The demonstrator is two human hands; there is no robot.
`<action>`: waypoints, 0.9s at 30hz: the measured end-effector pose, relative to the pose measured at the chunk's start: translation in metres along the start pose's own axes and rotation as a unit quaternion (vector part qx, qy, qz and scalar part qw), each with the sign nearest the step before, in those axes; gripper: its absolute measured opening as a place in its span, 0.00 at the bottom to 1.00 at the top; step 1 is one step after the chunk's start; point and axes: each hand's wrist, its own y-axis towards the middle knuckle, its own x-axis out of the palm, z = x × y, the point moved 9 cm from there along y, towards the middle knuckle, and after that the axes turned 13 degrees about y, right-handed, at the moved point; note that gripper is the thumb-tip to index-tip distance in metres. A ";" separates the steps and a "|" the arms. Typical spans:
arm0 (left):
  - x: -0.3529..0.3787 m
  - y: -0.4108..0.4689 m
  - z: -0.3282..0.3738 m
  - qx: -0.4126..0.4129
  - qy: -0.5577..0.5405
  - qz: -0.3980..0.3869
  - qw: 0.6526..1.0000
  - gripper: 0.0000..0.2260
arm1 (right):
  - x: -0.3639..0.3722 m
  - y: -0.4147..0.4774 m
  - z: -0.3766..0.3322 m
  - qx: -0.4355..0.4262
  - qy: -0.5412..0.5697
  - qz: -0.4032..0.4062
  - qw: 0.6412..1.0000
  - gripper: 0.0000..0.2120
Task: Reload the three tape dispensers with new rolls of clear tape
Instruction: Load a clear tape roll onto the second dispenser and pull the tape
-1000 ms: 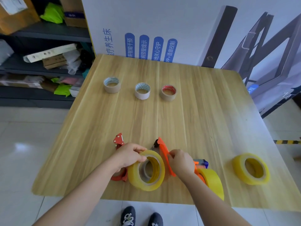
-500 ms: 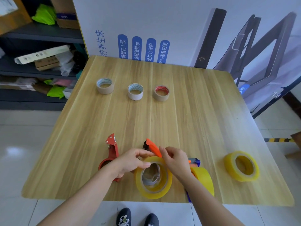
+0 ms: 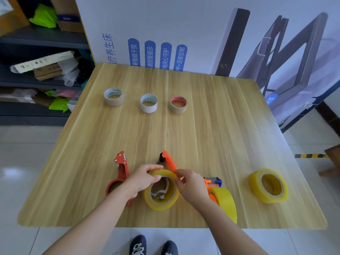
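A yellowish clear tape roll (image 3: 161, 201) sits on the middle orange dispenser (image 3: 168, 160) near the table's front edge. My left hand (image 3: 142, 180) grips the roll's top left rim. My right hand (image 3: 191, 183) pinches the tape's loose end at the roll's top right. An empty red dispenser (image 3: 120, 173) lies just left of my left hand. To the right, a third dispenser (image 3: 213, 182) carries a yellowish roll (image 3: 225, 203), partly hidden by my right forearm. A spare yellowish roll (image 3: 268, 184) lies flat at the front right.
Three used tape cores stand in a row farther back: one at the left (image 3: 113, 97), one in the middle (image 3: 148, 103), one with a red inside (image 3: 178, 104). The wooden table (image 3: 211, 129) meets a printed panel behind. Cluttered shelves stand at the left.
The roll has settled lower around the middle dispenser. My right hand has shifted from the dispenser to the roll's top rim and pinches the tape end. The camera view has drifted slightly.
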 end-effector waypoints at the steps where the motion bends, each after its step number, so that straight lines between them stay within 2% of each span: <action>1: -0.002 0.002 0.001 0.001 0.011 0.012 1.000 0.14 | 0.002 0.001 -0.001 0.001 -0.005 -0.004 1.000 0.11; 8: -0.014 0.019 0.004 0.004 0.092 0.045 0.995 0.14 | 0.010 0.012 -0.007 0.009 -0.004 -0.001 1.000 0.17; 12: -0.014 0.032 -0.003 -0.016 0.122 0.047 0.991 0.15 | 0.019 0.018 -0.010 -0.001 -0.043 -0.017 0.999 0.18; 16: -0.016 0.043 -0.011 -0.063 0.300 0.065 0.949 0.17 | 0.041 0.019 -0.009 -0.012 -0.123 -0.088 0.988 0.17; 18: -0.016 0.046 -0.011 -0.075 0.351 0.063 0.931 0.17 | 0.048 0.021 -0.009 -0.017 -0.156 -0.133 0.979 0.16; 22: -0.017 0.048 -0.010 -0.075 0.362 0.061 0.927 0.15 | 0.049 0.019 -0.018 -0.042 -0.146 -0.139 0.979 0.15; 27: -0.017 0.038 -0.008 -0.066 0.328 0.075 0.939 0.15 | 0.075 -0.005 -0.039 -0.164 -0.207 -0.144 0.954 0.17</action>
